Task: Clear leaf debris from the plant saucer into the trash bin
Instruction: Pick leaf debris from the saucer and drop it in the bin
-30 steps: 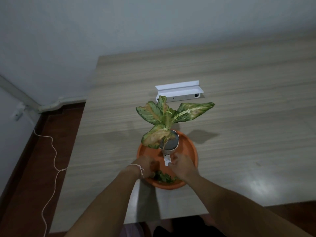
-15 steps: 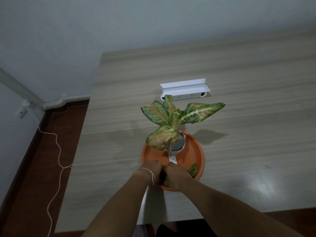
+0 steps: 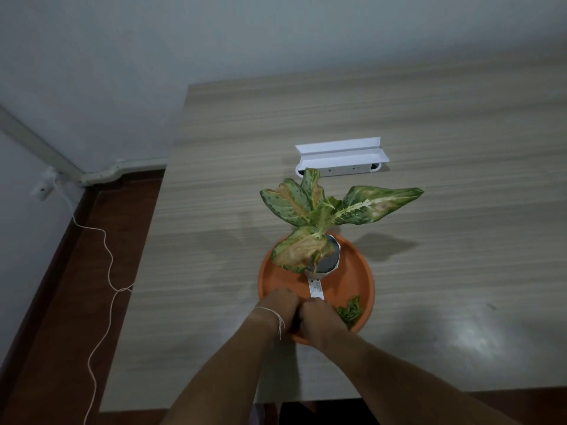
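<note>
Since a second ago the hands have drawn together, left hand [image 3: 277, 305] and right hand [image 3: 319, 317] bunched knuckle to knuckle at the saucer's [image 3: 362, 271] six o'clock, their contents hidden, while light, limp leaf scraps [image 3: 349, 311] lie at four o'clock, best pinched in a clump.

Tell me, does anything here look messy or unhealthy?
Yes. Loose green leaf scraps lie in the orange saucer, just right of the hands. The plant also looks unwell: its lowest leaf is mostly orange-brown and droops over the pot.
</note>
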Tool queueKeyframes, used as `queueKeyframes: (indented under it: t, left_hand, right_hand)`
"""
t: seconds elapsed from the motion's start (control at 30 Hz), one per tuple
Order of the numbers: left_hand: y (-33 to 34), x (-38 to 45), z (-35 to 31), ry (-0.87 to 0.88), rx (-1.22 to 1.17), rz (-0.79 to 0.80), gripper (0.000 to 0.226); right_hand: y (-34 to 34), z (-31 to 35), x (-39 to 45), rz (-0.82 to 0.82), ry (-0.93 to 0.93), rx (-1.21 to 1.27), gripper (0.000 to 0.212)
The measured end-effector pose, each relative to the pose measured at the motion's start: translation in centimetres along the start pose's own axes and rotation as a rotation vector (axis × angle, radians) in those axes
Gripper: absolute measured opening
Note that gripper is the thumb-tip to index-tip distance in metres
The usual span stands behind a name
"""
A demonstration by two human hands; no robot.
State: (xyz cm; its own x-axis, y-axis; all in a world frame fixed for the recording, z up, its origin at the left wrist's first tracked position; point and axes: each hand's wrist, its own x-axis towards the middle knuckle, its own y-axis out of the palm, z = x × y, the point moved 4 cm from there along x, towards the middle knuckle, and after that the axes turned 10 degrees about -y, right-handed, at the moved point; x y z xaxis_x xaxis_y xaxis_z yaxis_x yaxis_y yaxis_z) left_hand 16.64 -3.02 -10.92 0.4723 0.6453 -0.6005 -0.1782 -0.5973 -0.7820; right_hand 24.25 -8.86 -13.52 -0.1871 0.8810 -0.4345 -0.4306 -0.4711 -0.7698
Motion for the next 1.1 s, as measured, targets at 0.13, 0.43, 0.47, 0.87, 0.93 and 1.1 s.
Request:
queueKeyframes:
  t: [0.13, 0.43, 0.47, 0.87, 0.93, 1.1]
  left_hand:
    - [-0.4, -0.6, 0.0, -0.021, -0.079, 0.020, 0.017]
    - [-2.3, -1.6, 1.3, -0.159, -0.357, -0.093, 0.018]
    - [-2.6, -1.8, 1.0, -0.174, -0.380, -0.117, 0.016]
    - [-5.6, -4.8, -0.3, -0.266, -0.490, -0.321, 0.013]
    - [-5.4, -5.4, 0.0, -0.302, -0.505, -0.331, 0.015]
    - [-5.2, -7.9, 1.5, -0.426, -0.611, -0.408, 0.008]
  right_hand:
    - [-1.1, -0.4, -0.5, -0.018, 0.039, 0.077, 0.027]
    - [-5.7, -3.1, -2.3, -0.236, 0.116, 0.149, 0.017]
    - [-6.1, -3.1, -2.4, -0.247, 0.111, 0.153, 0.017]
    - [-8.1, -2.6, -3.0, -0.309, 0.024, 0.201, 0.012]
    - [-8.3, -2.8, -3.1, -0.308, 0.023, 0.207, 0.010]
    - [-8.7, -2.2, -3.1, -0.266, -0.032, 0.200, 0.012]
